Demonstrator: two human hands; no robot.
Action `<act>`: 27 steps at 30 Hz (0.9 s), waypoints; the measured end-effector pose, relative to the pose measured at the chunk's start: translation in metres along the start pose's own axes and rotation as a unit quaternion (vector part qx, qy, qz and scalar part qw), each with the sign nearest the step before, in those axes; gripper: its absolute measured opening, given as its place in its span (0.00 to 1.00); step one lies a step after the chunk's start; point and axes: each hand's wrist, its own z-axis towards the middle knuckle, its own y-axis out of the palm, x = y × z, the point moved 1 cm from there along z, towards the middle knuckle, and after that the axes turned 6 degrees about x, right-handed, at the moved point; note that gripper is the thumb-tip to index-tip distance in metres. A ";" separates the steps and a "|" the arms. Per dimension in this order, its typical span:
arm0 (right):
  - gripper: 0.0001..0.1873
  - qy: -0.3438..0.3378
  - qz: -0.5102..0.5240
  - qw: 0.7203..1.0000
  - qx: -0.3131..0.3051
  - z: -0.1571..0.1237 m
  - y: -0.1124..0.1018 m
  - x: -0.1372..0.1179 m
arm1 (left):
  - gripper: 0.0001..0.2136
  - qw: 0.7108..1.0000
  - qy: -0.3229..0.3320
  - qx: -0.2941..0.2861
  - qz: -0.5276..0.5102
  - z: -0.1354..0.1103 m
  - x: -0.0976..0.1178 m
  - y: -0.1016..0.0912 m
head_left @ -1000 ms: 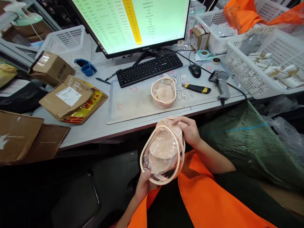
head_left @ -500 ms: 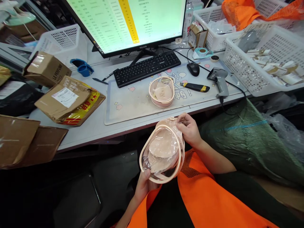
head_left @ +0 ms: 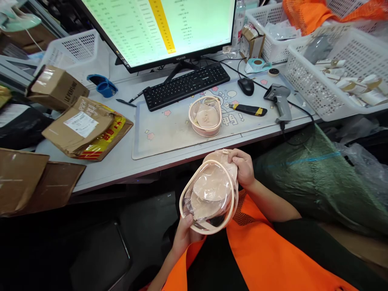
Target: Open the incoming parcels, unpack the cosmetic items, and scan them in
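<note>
Over my lap I hold a clear round pouch [head_left: 209, 194] with a beige rim and beige pads inside. My left hand [head_left: 183, 236] grips its lower edge, fingers closed. At the upper right edge my right hand [head_left: 244, 166] is closed on the pouch, by a small zipper tab. A second pouch of the same kind [head_left: 205, 117] stands on the desk mat [head_left: 169, 129], in front of the keyboard [head_left: 185, 85].
On the desk are a monitor [head_left: 157, 28], mouse [head_left: 245, 86], utility knife [head_left: 248, 109], barcode scanner [head_left: 279, 101] and tape rolls. Cardboard boxes [head_left: 81, 127] lie at the left. White baskets [head_left: 336, 81] stand at the right. A green sack [head_left: 315, 182] sits under the desk.
My hands have turned the pouch slightly and my right hand has closed further over its top edge. The view has shifted a little.
</note>
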 end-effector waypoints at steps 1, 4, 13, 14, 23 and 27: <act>0.04 0.003 0.006 1.000 0.010 -0.001 0.000 0.001 | 0.39 1.000 -0.004 0.001 -0.001 0.000 0.000 0.000; 0.07 0.009 0.003 0.999 0.036 -0.002 -0.002 0.000 | 0.39 1.000 -0.007 -0.002 0.000 -0.001 0.002 0.003; 0.03 -0.056 -0.081 0.995 -0.007 -0.006 -0.015 -0.010 | 0.40 0.999 -0.034 0.005 0.003 -0.004 0.004 0.008; 0.04 -0.064 -0.090 0.994 -0.013 -0.006 -0.016 -0.010 | 0.40 0.999 -0.036 0.005 0.006 -0.004 0.004 0.008; 0.06 -0.065 -0.115 0.991 -0.032 -0.005 -0.021 -0.004 | 0.41 1.000 -0.021 0.006 0.020 -0.007 0.004 0.016; 0.07 -0.074 -0.130 0.988 -0.043 -0.005 -0.023 0.001 | 0.41 0.999 -0.031 0.003 0.030 -0.007 0.003 0.014</act>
